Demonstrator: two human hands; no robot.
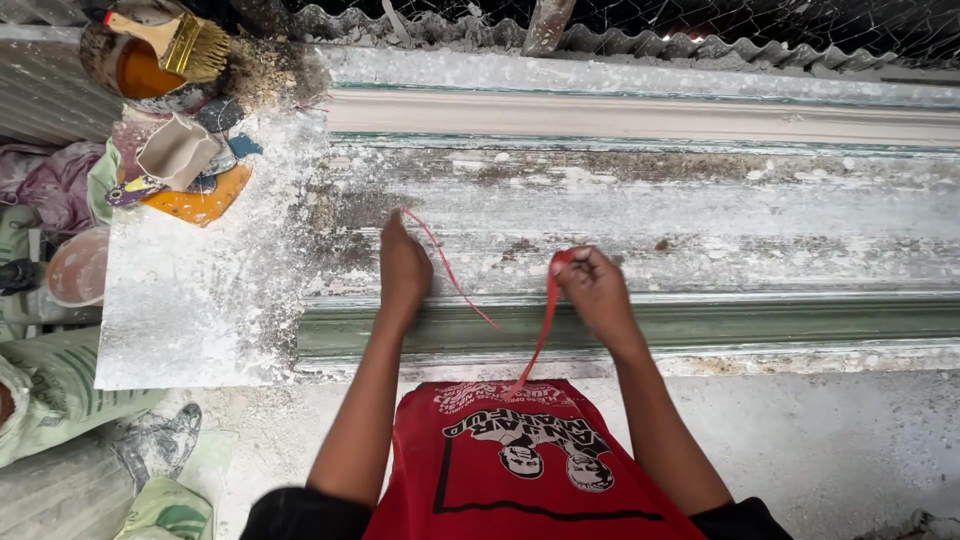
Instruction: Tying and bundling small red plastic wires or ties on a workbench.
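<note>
We're standing over a long plaster-caked moulding form (pixel 640 215) that runs left to right across the whole view, pale ridges up top, a green-painted edge along the near side. Left of it sits a white dusty board (pixel 190 300), and on that board's far corner a tin of orange liquid (pixel 135 65) with a paintbrush (pixel 185 42) laid across it, plus a small beige cup (pixel 175 152) tipped on its side over some orange scraps. Crumpled cloths and sacks lie at the far left, off the board.

Our red shirt (pixel 520 465) fills the bottom centre.

Left hand (pixel 403 265) is pressed flat-ish on the form, fingers together and pointing away from us, pinning one end of a thin red string (pixel 462 292) at the fingertips. Right hand (pixel 592 285) is closed in a tight pinch on the string's other part, knuckles up, just above the green edge.

String geometry: from the left fingertips it runs down and right in a shallow diagonal, sags toward us between the hands, then a second leg rises to the right pinch and its tail drops toward the shirt. So its axis is roughly along the form, both hands on it, neither nearer. Hands are apart, string between them slack rather than taut.
</note>
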